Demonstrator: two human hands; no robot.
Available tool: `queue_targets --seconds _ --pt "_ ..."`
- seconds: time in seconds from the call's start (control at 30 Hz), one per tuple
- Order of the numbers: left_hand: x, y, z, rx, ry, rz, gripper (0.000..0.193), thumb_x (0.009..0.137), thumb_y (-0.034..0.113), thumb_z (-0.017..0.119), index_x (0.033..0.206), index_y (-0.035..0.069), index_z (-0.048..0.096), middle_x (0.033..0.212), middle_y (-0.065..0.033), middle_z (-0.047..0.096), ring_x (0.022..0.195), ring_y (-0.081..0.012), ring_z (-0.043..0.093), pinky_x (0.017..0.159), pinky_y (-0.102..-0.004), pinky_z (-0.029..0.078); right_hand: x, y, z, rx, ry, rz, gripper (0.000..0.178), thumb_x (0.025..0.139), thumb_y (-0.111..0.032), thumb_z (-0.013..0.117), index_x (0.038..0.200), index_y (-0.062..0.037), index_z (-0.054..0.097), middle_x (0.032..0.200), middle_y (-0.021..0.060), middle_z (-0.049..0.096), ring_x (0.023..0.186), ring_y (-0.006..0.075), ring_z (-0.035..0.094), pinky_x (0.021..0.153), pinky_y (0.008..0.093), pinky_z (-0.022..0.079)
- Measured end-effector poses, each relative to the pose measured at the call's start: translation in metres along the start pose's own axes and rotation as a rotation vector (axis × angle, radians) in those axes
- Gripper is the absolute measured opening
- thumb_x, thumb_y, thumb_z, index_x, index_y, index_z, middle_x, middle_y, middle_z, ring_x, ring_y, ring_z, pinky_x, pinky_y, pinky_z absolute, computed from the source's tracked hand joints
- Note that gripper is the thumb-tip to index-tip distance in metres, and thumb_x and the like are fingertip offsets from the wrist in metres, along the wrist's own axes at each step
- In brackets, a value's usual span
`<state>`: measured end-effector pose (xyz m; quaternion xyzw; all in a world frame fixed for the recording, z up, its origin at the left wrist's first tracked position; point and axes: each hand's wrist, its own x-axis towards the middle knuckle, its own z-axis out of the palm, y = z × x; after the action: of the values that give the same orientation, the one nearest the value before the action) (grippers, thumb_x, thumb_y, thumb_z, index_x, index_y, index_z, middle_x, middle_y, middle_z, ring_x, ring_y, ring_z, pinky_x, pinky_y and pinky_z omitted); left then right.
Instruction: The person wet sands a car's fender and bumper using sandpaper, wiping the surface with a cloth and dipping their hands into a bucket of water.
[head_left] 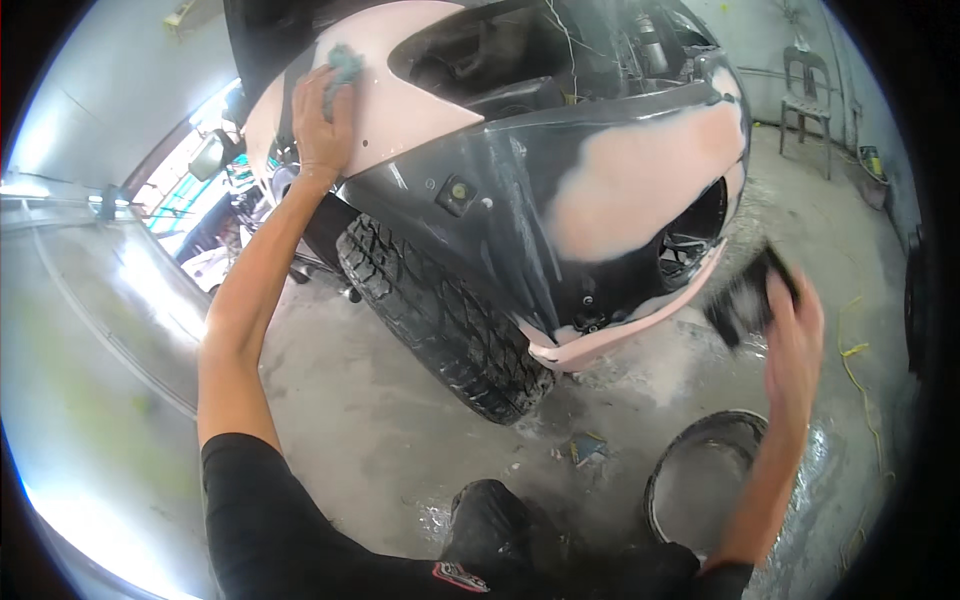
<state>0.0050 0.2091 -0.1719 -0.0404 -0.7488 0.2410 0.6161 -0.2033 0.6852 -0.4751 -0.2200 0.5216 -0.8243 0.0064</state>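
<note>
My left hand (pixel 326 125) lies high on the pink-primed fender (pixel 385 90) of a vehicle, its fingers closed over a crumpled teal cloth (pixel 345 66) pressed to the surface. Out to the right of the front bumper, my right hand (pixel 795 320) grips a dark flat block (pixel 738 305), which looks like a sanding block but is smeared by motion. The block is apart from the bodywork. The dark grey bumper (pixel 490 200) carries a large pink patch (pixel 650 185) and pale streaks.
Below my right forearm stands a round bucket (pixel 655 490) with greyish contents. A chunky tyre (pixel 430 310) sits under the fender. A small torn scrap (pixel 588 448) lies on the wet floor. A plastic chair (pixel 805 100) and a yellow cord (pixel 855 350) are at the right.
</note>
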Motion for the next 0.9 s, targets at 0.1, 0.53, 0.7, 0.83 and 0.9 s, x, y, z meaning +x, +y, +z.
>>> queue_targets --seconds 0.1,0.53,0.7,0.83,0.9 --pt "-0.005 0.017 -0.007 -0.162 -0.070 0.188 0.033 0.092 0.013 0.072 0.124 0.008 0.069 0.135 -0.0176 0.064 0.134 -0.0402 0.054 0.112 -0.0483 0.043 0.078 -0.061 0.115 0.177 -0.155 -0.207 0.035 0.102 -0.017 0.067 0.132 0.0009 0.064 0.111 0.0036 0.067 0.096 0.0104 0.062 0.080 0.0268 0.051" --pt "-0.023 0.040 0.002 -0.299 -0.050 0.220 0.040 0.085 0.011 0.076 0.124 0.014 0.071 0.140 -0.0110 0.061 0.132 -0.0388 0.054 0.111 -0.0477 0.045 0.280 -0.054 0.361 0.289 -0.776 -0.573 0.017 0.098 -0.011 0.051 0.087 -0.0134 0.063 0.072 0.0021 0.058 0.067 0.0199 0.061 0.052 0.0375 0.047" --pt "-0.019 0.043 0.000 -0.341 -0.028 0.196 0.033 0.092 0.013 0.073 0.124 0.010 0.071 0.139 -0.0139 0.063 0.133 -0.0390 0.054 0.113 -0.0501 0.042 0.268 -0.062 0.369 0.626 -0.520 -0.263 0.016 0.100 -0.017 0.051 0.088 -0.0149 0.061 0.074 0.0003 0.060 0.064 0.0188 0.061 0.048 0.0364 0.046" --pt "-0.024 0.027 0.002 -0.300 0.002 0.181 0.029 0.095 0.016 0.071 0.122 0.008 0.070 0.136 -0.0159 0.065 0.129 -0.0394 0.056 0.111 -0.0490 0.043 0.252 -0.058 0.377 0.955 -0.514 -0.142 0.019 0.103 -0.024 0.049 0.087 -0.0174 0.057 0.072 -0.0007 0.059 0.060 0.0172 0.059 0.047 0.0325 0.047" --pt "-0.024 0.020 0.014 -0.296 0.203 0.051 0.032 0.087 0.016 0.075 0.117 0.006 0.070 0.126 -0.0169 0.067 0.119 -0.0403 0.059 0.105 -0.0506 0.047 0.265 -0.059 0.354 0.857 -0.612 -0.177 0.019 0.103 -0.026 0.049 0.089 -0.0177 0.057 0.075 0.0001 0.060 0.063 0.0167 0.060 0.050 0.0319 0.049"
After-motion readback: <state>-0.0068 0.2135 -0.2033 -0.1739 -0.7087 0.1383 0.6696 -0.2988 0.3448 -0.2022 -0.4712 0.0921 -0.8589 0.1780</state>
